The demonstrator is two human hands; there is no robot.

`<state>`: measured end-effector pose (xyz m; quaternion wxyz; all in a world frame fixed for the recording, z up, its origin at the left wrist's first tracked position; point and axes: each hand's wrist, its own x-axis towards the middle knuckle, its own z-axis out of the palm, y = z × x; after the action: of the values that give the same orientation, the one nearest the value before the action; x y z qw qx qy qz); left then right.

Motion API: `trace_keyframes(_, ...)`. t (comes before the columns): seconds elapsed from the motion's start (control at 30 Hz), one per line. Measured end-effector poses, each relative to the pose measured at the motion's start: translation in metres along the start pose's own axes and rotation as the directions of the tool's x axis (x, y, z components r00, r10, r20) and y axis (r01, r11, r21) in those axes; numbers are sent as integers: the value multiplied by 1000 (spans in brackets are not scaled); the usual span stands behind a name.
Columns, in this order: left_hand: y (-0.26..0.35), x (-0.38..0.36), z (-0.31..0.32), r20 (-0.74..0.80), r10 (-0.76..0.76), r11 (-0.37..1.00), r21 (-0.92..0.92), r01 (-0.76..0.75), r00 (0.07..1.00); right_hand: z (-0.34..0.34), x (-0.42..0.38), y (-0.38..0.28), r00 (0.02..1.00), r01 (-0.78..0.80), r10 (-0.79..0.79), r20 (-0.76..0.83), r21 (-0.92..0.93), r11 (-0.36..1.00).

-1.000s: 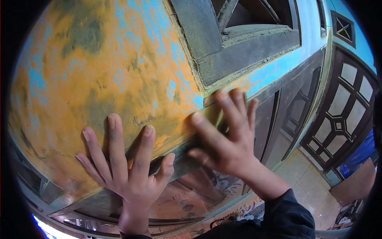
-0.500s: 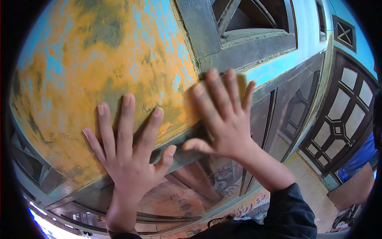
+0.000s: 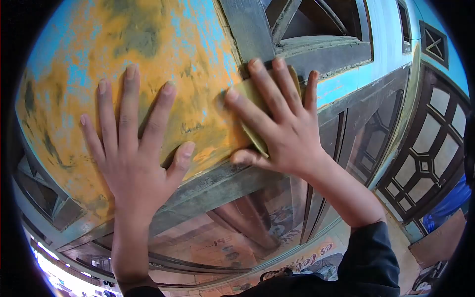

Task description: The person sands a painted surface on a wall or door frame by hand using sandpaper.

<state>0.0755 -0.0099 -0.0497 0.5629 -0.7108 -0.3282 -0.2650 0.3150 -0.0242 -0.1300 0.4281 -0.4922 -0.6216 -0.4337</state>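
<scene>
My left hand (image 3: 136,143) lies flat with spread fingers on the wall (image 3: 163,44), whose surface is patchy orange, blue and dark grey. Under my right hand (image 3: 284,123) is a yellowish-brown sheet (image 3: 255,99), pressed against the wall's right edge beside the dark window frame (image 3: 247,29). The sheet shows between the thumb and forefinger and behind the fingertips. The fingers of my right hand are spread over it.
Below the wall runs a dark wooden ledge (image 3: 198,198) over glass panes. Further right are a dark panelled door (image 3: 423,158), a blue plastic bag (image 3: 448,203) and a brown board (image 3: 440,237). A window opening (image 3: 321,20) is above.
My left hand has slid up and to the left on the wall. My right hand has moved up, and more of the sheet under it shows.
</scene>
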Motion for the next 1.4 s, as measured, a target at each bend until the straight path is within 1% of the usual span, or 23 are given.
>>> trace_keyframes(0.07, -1, 0, 1, -13, 8, 1000, -9, -8, 1000, 9, -13, 1, 969, 243, -242, 55, -1, 970)
trace_keyframes(0.1, -1, 0, 2, -19, 6, 1000, -11, -6, 1000, 10, -13, 6, 941, 337, -334, 51, -50, 940)
trace_keyframes(0.2, -1, 0, 1, -15, -5, 1000, -12, 5, 1000, -7, 18, 20, 971, 238, -235, 38, -133, 962)
trace_keyframes(0.23, 0, -1, 0, -10, -8, 1000, -18, 8, 1000, -18, 25, 15, 982, 187, -175, 77, -197, 962)
trace_keyframes(0.33, 0, 1, -2, -14, -20, 999, -35, 20, 1000, 7, 5, -4, 931, 357, -356, 82, 0, 934)
trace_keyframes(0.37, -1, 1, -2, -17, -24, 999, -43, 23, 1000, 7, 4, -6, 928, 361, -362, 83, 27, 932)
trace_keyframes(0.47, -3, -2, -2, -25, -19, 997, -80, 17, 999, -10, 30, 13, 972, 230, -225, 71, -77, 970)
trace_keyframes(0.5, -3, -3, -3, -25, -22, 996, -91, 20, 999, -13, 33, 10, 987, 152, -143, 74, -138, 979)
trace_keyframes(0.6, -8, -7, -2, -31, -22, 992, -123, 18, 999, 0, 15, -7, 923, 371, -370, 103, 10, 928)
trace_keyframes(0.63, -11, -10, -2, -30, -21, 992, -123, 17, 999, -2, 11, -9, 871, 469, -461, 170, -9, 883)
trace_keyframes(0.73, -23, -18, -2, -9, -5, 994, -105, 4, 1000, -14, 35, 9, 930, 361, -348, 121, -111, 926)
trace_keyframes(0.77, -28, -22, -3, -2, -6, 995, -95, 6, 1000, -21, 40, 13, 968, 239, -220, 120, -177, 955)
trace_keyframes(0.87, -39, -28, -3, 3, -5, 996, -85, 6, 1000, -6, 27, -10, 928, 332, -334, 165, 42, 942)
trace_keyframes(0.9, -43, -29, -3, 1, -3, 996, -85, 3, 1000, -7, 18, -18, 849, 463, -467, 247, 76, 883)
trace_keyframes(1.0, -58, -30, -5, 8, -8, 997, -82, 9, 1000, -8, 38, -8, 866, 485, -474, 157, -37, 874)
trace_keyframes(1.03, -65, -31, -5, -5, -20, 997, -72, 19, 1000, -20, 53, -2, 925, 373, -358, 131, -128, 919)
trace_keyframes(1.13, -87, -35, -4, -43, -67, 997, -36, 66, 997, -16, 59, -6, 953, 302, -302, 38, -12, 953)
trace_keyframes(1.17, -93, -36, 0, -65, -86, 996, -22, 85, 994, -12, 54, -15, 888, 435, -426, 171, -16, 900)
trace_keyframes(1.27, -94, -37, -1, -90, -107, 994, -7, 107, 990, -15, 55, -13, 771, 600, -573, 278, -14, 800)
trace_keyframes(1.3, -94, -37, 0, -90, -111, 994, -7, 111, 990, -21, 65, -9, 851, 494, -470, 235, -54, 868)
trace_keyframes(1.33, -93, -38, 0, -91, -116, 993, -8, 116, 989, -22, 73, 1, 920, 388, -380, 98, -75, 919)
trace_keyframes(1.4, -92, -39, -1, -81, -126, 992, -25, 124, 989, -19, 73, -1, 956, 292, -291, 27, -52, 955)
